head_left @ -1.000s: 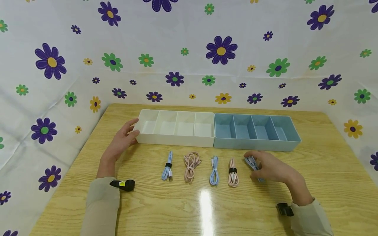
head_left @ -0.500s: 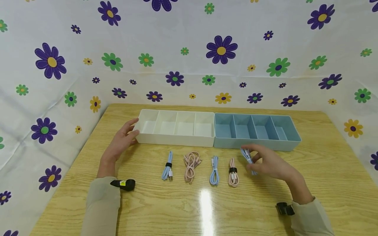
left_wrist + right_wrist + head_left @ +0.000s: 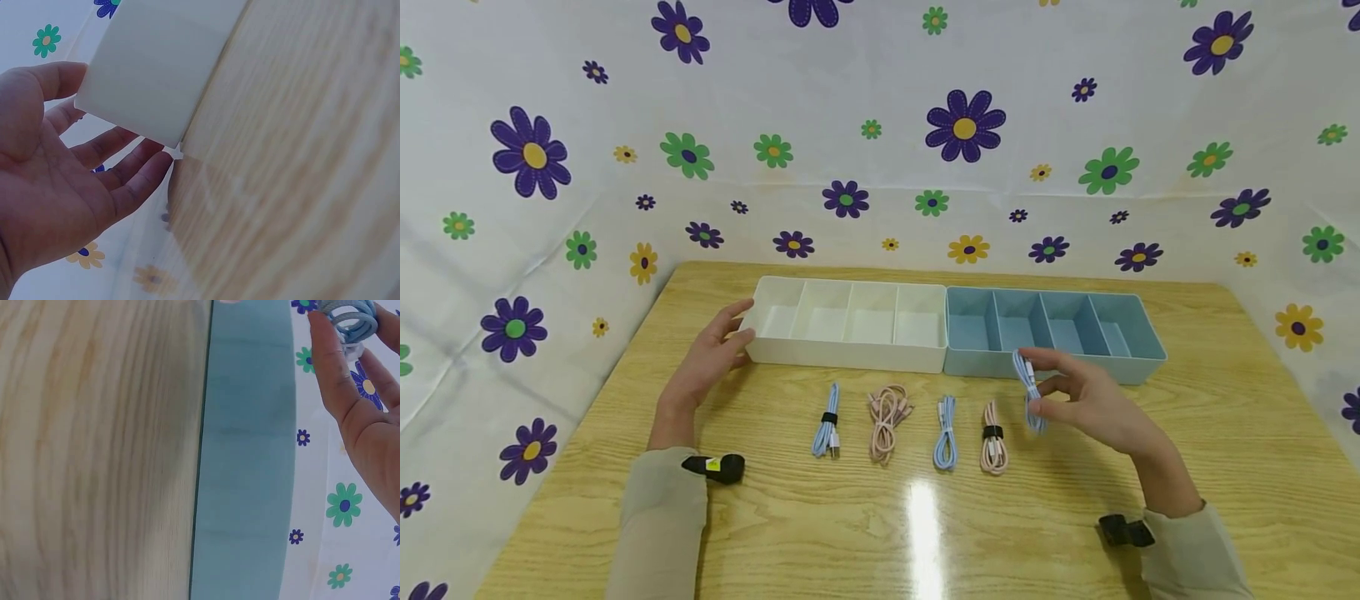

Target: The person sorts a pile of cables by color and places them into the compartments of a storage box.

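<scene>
My right hand [image 3: 1088, 404] pinches a coiled light-blue charging cable [image 3: 1028, 392] between thumb and fingertips. The coil stands on end, raised off the table in front of the blue divided box [image 3: 1052, 365]. In the right wrist view, the coil's loops [image 3: 355, 322] show between the fingers at the top corner. At the left end of the white divided box [image 3: 850, 353], my left hand [image 3: 706, 358] rests with spread, slightly bent fingers. Its thumb and fingertips are right at the end wall [image 3: 156, 69] in the left wrist view.
Between the hands lie a blue cable with a black strap [image 3: 827, 421], a loose pink cable [image 3: 886, 423], a blue cable with a pale tie [image 3: 946, 433] and a pink cable with a black strap [image 3: 993, 439]. A flowered cloth [image 3: 880, 167] hangs behind the wooden table [image 3: 820, 525].
My right hand has lifted the blue cable off the table and moved it up and slightly left toward the blue box. The left hand stays at the white box.
</scene>
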The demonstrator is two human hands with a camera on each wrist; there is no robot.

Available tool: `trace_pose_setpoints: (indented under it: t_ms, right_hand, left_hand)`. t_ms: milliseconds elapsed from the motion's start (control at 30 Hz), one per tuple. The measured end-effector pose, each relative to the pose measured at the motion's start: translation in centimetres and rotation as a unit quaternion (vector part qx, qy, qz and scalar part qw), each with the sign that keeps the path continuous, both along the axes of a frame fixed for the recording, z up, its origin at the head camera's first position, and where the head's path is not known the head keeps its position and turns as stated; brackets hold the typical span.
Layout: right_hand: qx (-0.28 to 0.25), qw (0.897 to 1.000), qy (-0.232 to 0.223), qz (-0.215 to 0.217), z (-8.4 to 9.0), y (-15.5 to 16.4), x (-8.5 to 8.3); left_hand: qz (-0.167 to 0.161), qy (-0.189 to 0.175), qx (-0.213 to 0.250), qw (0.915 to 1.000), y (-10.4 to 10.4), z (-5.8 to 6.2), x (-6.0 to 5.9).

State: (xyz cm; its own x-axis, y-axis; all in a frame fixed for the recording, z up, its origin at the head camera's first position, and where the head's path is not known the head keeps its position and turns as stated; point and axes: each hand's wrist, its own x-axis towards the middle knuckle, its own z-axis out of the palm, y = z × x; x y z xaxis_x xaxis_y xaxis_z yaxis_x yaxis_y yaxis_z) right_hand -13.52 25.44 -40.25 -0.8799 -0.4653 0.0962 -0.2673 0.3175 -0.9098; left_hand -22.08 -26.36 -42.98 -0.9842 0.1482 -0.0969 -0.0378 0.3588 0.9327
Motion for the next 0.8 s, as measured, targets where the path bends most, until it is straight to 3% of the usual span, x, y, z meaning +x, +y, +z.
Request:
trace_pose_setpoints:
  t_ms: [300,533,800]
  right_hand:
    - [-0.080,0.996,-0.028,-0.030,1.0,-0.5,0.0]
    - [-0.178,0.979,-0.088,-0.051,1.0,-1.4,-0.1]
    - [-0.209,0.970,-0.108,-0.059,1.0,-1.6,0.0]
  left_hand:
    - [0.007,0.001,-0.007,0.9999,-0.1,-0.1,0.0]
    - [0.008,0.004,-0.013,0.9999,-0.2,-0.3,-0.2]
    - [0.005,0.003,-0.011,0.9999,0.0,-0.2,-0.2]
